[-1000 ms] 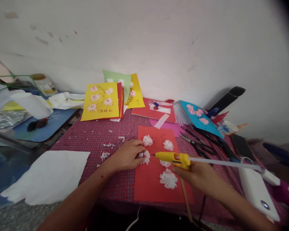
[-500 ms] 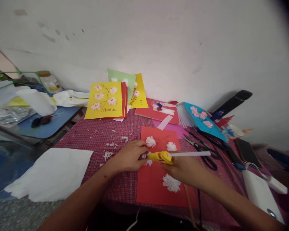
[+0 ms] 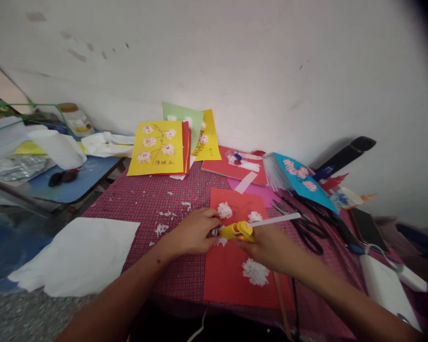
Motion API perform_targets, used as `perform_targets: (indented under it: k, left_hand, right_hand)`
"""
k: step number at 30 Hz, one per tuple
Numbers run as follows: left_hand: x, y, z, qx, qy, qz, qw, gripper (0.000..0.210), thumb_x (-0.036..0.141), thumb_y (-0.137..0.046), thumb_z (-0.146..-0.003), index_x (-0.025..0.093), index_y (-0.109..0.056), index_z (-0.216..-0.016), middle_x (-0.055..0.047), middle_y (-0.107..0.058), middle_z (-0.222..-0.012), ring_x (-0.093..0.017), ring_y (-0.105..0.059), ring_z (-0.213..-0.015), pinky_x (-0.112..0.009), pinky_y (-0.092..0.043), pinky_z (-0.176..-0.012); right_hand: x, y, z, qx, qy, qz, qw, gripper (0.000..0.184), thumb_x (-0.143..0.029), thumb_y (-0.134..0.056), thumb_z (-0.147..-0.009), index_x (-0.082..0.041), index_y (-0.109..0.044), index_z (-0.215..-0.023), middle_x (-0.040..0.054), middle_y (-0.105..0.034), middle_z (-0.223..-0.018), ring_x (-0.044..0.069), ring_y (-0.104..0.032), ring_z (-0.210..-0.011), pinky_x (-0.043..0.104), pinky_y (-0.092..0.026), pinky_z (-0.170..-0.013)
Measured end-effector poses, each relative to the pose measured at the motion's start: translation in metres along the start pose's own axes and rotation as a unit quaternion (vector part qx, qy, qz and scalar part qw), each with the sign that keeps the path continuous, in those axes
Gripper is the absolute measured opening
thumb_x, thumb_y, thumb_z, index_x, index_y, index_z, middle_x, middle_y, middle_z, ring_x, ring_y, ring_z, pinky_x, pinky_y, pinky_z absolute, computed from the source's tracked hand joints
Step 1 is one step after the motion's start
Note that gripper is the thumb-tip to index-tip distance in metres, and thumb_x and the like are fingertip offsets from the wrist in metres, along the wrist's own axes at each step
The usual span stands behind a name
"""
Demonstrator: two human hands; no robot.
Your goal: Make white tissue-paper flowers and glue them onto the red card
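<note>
Gluing a paper flower to the red card

Your right hand (image 3: 267,244) grips the yellow glue gun (image 3: 237,231), nozzle at the white flower (image 3: 219,236) your left hand (image 3: 192,232) pinches on the red card (image 3: 231,266). Keep fingertips clear; dab sparingly, then press.

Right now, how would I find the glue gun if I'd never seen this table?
Look at the red checked table, then the red card lying flat at its near edge. Over that card the right hand holds the glue gun: bright yellow, with a white stick poking out behind, unlike the black scissors nearby.
</note>
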State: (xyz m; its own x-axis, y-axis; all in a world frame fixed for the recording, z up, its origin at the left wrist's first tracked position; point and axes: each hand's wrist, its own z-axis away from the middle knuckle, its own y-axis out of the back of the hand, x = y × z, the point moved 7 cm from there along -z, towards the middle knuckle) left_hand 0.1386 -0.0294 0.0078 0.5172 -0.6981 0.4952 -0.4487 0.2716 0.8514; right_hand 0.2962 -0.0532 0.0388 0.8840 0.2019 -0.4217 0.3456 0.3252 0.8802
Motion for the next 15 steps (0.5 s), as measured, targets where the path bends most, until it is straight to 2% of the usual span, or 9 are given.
perform_targets:
  k: [15]
  left_hand:
    - [0.0013, 0.0014, -0.0006, -0.005, 0.002, -0.004, 1.000, 0.016, 0.025, -0.065, -0.086, 0.020, -0.070, -0.101, -0.007, -0.066, -0.108, -0.024, -0.062, -0.102, -0.037, -0.047, -0.092]
  right_hand:
    - [0.0073, -0.0023, -0.0028, -0.005, -0.009, 0.044, 0.999, 0.017, -0.034, -0.066, -0.090, -0.021, -0.077, -0.091, 0.0091, -0.075, -0.074, 0.023, -0.069, -0.075, 0.026, -0.042, -0.062]
